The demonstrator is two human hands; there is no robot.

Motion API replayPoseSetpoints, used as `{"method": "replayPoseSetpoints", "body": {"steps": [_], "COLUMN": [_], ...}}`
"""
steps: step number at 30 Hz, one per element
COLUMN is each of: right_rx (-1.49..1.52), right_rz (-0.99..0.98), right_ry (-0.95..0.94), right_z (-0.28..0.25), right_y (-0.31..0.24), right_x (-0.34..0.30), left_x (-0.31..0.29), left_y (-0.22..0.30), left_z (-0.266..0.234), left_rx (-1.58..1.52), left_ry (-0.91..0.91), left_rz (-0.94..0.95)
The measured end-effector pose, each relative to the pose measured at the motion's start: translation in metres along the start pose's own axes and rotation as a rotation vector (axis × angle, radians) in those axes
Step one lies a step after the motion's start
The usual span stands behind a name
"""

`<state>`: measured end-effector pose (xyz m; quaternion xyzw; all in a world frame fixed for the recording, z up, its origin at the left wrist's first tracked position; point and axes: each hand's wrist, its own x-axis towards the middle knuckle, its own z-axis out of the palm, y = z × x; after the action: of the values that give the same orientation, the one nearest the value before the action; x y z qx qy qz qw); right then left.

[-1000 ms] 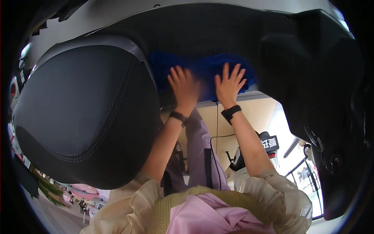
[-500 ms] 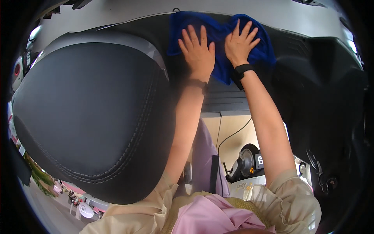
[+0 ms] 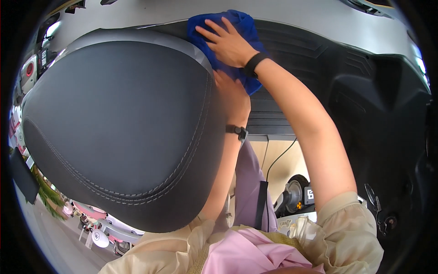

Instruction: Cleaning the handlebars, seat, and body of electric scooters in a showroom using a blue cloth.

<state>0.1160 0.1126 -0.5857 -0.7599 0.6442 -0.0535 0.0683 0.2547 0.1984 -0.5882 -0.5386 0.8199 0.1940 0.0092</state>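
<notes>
A blue cloth lies bunched on the black ribbed footboard of a scooter, against the front of its seat. My right hand presses on the cloth with its fingers spread. Lower down, my left hand reaches along the seat's edge and touches the cloth's near end. Its fingers are stretched out, though partly hidden by the seat. Both wrists wear black bands. The large dark grey seat with its stitched seam fills the left side.
On the right rises the scooter's black front panel, with keys hanging low on it. Below the footboard a wheel and a thin black cable show. Further scooters stand at lower left beside a green plant.
My right hand has swept left with the blue cloth, which is now gathered near the seat. My left hand has drawn back toward me, partly behind the seat edge.
</notes>
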Motion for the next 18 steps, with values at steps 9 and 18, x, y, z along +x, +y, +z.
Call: {"method": "replayPoseSetpoints", "body": {"steps": [9,18], "right_rx": [0.271,0.315], "right_rz": [0.200,1.028], "right_ry": [-0.044,-0.216], "right_z": [0.003,0.003], "right_y": [-0.074,-0.129], "right_x": [-0.123,-0.258], "left_x": [-0.103,-0.128], "left_y": [-0.015,-0.013], "left_z": [0.002,-0.015], "left_rx": [0.103,0.164], "left_ry": [-0.188,-0.372], "left_rz": [0.099,0.395]}}
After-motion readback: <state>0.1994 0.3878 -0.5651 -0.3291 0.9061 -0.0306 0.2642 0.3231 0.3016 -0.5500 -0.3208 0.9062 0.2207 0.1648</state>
